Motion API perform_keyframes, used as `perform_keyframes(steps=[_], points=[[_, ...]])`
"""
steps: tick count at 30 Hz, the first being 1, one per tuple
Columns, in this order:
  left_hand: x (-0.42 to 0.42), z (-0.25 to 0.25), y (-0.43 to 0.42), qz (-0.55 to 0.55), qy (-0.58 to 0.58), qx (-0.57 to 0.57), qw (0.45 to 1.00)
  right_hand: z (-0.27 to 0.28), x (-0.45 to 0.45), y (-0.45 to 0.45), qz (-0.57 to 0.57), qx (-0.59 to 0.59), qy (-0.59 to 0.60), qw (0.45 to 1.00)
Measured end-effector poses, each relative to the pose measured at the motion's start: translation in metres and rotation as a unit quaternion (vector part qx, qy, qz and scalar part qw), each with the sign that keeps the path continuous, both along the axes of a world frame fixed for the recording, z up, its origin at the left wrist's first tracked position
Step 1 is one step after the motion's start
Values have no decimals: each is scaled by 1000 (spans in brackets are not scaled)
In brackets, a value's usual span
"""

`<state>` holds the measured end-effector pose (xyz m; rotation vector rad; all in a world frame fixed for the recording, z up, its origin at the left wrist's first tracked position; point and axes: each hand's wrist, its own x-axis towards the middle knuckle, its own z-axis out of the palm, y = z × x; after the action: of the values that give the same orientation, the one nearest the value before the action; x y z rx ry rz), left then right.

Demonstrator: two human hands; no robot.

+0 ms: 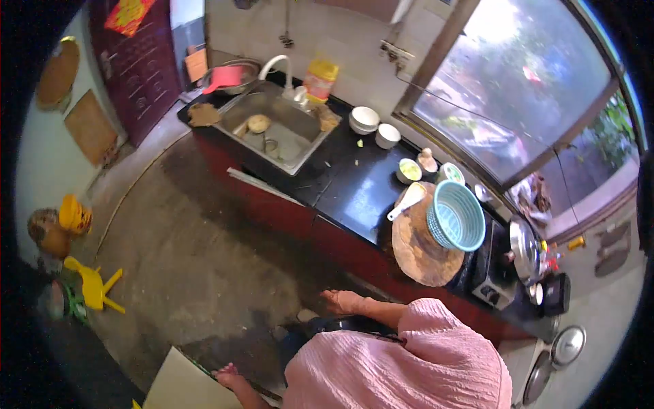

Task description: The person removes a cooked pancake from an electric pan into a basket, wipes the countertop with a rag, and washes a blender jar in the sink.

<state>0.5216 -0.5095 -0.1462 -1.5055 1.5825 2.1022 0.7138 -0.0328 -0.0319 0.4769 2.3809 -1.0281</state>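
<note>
My right hand (345, 302) hangs at my side over the floor, in front of the dark red cabinets. Its fingers look loosely stretched and hold nothing I can see. My left hand (234, 377) is low in the view, beside the edge of a pale flat panel (182, 385). Its fingers appear slightly apart; whether they touch the panel I cannot tell. A pink sleeve and shirt cover much of the bottom.
The black counter (354, 198) carries a sink (296, 163), white bowls (388, 136), a round chopping board (426, 262), a blue-green basket (456, 215) and a stove (492, 273). A yellow stool (92, 286) stands at left, near a dark red door (139, 75).
</note>
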Motion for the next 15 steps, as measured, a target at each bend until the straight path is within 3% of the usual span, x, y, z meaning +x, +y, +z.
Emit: perform_keyframes(steps=[1, 2, 4, 6, 8, 9, 12, 14, 15], points=[[-21, -19, -7, -14, -29, -11, 999, 4, 3, 0, -19, 3, 14, 1000], [-34, -18, -2, -70, -40, 47, 996, 8, 1, 1, -32, 4, 31, 999], [-55, 47, 55, -151, -48, 157, 975, 28, -4, 4, -99, 18, 89, 991], [-81, 69, 113, -223, -34, 79, 971, 36, -6, 12, -172, 37, 104, 979], [-116, 32, 138, -334, 38, 49, 941, 30, -5, 31, -227, 75, 138, 961], [-132, 36, 157, -338, 58, 49, 938, 27, -4, 38, -264, 98, 151, 947], [-157, 47, 245, -396, 68, 65, 914, 46, -2, 72, -356, 215, 211, 885], [-178, 41, 273, -419, 45, 67, 904, 58, 6, 96, -439, 276, 231, 823], [-178, 47, 291, -435, 40, 73, 897, 54, 13, 113, -439, 340, 299, 776]])
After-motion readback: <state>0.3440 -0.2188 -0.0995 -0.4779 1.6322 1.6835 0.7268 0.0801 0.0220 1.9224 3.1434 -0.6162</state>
